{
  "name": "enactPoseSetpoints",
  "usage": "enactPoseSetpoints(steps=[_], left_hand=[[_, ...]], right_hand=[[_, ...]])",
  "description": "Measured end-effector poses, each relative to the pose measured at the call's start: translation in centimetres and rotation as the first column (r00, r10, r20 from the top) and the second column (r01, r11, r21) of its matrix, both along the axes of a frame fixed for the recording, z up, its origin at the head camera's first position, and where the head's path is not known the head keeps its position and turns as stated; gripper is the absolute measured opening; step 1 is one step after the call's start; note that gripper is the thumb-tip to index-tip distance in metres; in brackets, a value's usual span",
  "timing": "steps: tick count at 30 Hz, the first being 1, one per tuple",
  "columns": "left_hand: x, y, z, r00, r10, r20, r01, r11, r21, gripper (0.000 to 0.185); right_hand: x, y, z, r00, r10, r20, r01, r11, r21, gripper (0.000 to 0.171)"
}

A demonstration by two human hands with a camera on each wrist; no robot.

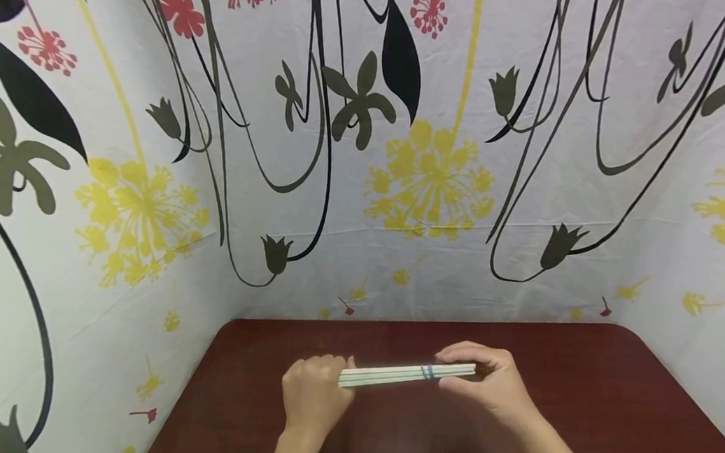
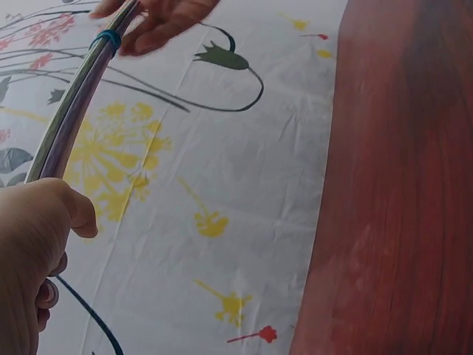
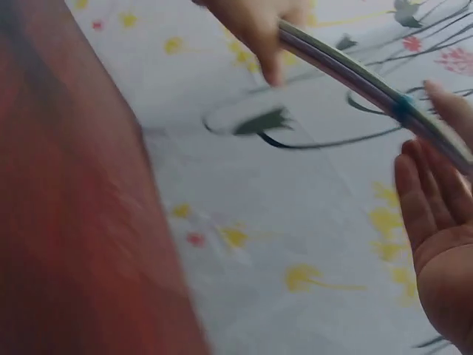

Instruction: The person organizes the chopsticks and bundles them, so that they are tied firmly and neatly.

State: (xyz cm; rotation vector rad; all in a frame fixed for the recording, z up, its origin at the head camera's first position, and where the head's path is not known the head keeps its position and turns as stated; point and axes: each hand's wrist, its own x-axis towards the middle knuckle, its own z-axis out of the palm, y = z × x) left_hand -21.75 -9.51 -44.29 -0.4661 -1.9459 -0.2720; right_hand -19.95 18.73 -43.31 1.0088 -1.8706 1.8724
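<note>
A bundle of thin, pale white and greenish sticks is held level above the table, its far part crossing the left and right wrist views at a slant. My left hand grips its left end, fingers curled round it, so that end is hidden. A blue elastic band is wound round the sticks near their right end. Around that end is my right hand, fingers on one side and thumb on the other. In the right wrist view its fingers are fairly straight beside the sticks, just by the band.
A dark red-brown wooden table with rounded far corners lies under the hands. White cloth printed with yellow, red, black and olive flowers rises behind it and along both sides.
</note>
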Motion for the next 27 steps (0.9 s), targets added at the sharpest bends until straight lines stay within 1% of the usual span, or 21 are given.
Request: enactPoseSetpoints(steps=[2,4,5,7,9,11,13,15,17,18,20,22,23,24,25,27], left_hand=[[0.0,-0.2,0.1,1.000,0.006,0.000,-0.006,1.000,0.002,0.038],[0.1,-0.2,0.1,1.000,0.011,0.003,-0.011,1.000,-0.003,0.037],[0.1,-0.1,0.1,1.000,0.014,0.008,-0.014,1.000,-0.007,0.037],[0.2,0.0,0.0,1.000,0.021,0.016,-0.021,1.000,-0.016,0.037],[0.3,0.3,0.0,0.999,0.029,0.022,-0.028,0.999,-0.022,0.036],[0.4,0.6,0.0,0.999,0.038,0.024,-0.037,0.999,-0.025,0.035],[0.6,0.9,0.1,0.999,0.037,0.024,-0.036,0.999,-0.035,0.035],[0.7,1.2,0.3,0.999,0.035,0.023,-0.034,0.998,-0.043,0.035],[0.7,1.3,0.3,0.999,0.031,0.024,-0.030,0.998,-0.055,0.035],[0.7,1.4,0.4,0.999,0.028,0.025,-0.027,0.998,-0.060,0.035],[0.7,1.3,0.3,0.999,0.023,0.033,-0.021,0.998,-0.059,0.035],[0.7,1.1,0.1,0.999,0.015,0.040,-0.012,0.998,-0.054,0.036],[0.7,0.9,0.0,0.999,0.011,0.042,-0.009,0.999,-0.051,0.037],[0.6,0.8,0.0,0.999,0.007,0.043,-0.004,0.999,-0.049,0.037],[0.6,0.7,-0.1,0.999,0.005,0.047,-0.002,0.999,-0.048,0.038],[0.6,0.6,-0.2,0.999,0.004,0.049,-0.002,0.999,-0.041,0.039]], right_hand=[[-0.1,0.3,0.5,0.994,-0.036,-0.103,0.044,0.996,0.074,0.037],[-0.2,0.3,1.1,0.977,-0.072,-0.199,0.108,0.978,0.177,0.035],[-0.2,0.2,1.3,0.963,-0.089,-0.254,0.148,0.963,0.224,0.034],[-0.3,0.0,1.7,0.926,-0.106,-0.364,0.218,0.934,0.284,0.033],[-0.2,-0.3,2.0,0.891,-0.114,-0.439,0.270,0.911,0.311,0.032],[-0.2,-0.7,2.2,0.845,-0.118,-0.522,0.323,0.890,0.321,0.027],[-0.1,-1.2,2.3,0.811,-0.104,-0.575,0.353,0.872,0.339,0.024],[0.0,-1.6,2.3,0.790,-0.084,-0.607,0.366,0.859,0.358,0.022],[0.1,-2.0,2.2,0.791,-0.066,-0.608,0.358,0.856,0.373,0.023],[0.1,-2.0,2.1,0.797,-0.063,-0.601,0.351,0.858,0.376,0.025],[0.3,-1.8,2.0,0.818,-0.080,-0.570,0.347,0.859,0.376,0.028],[0.4,-1.4,2.0,0.825,-0.084,-0.559,0.339,0.865,0.370,0.029],[0.4,-1.2,2.0,0.824,-0.080,-0.561,0.335,0.867,0.368,0.030],[0.4,-1.0,2.0,0.833,-0.082,-0.547,0.334,0.863,0.379,0.030],[0.5,-0.8,2.1,0.829,-0.082,-0.553,0.341,0.858,0.385,0.030],[0.6,-0.9,2.2,0.805,-0.075,-0.588,0.366,0.843,0.394,0.030]])
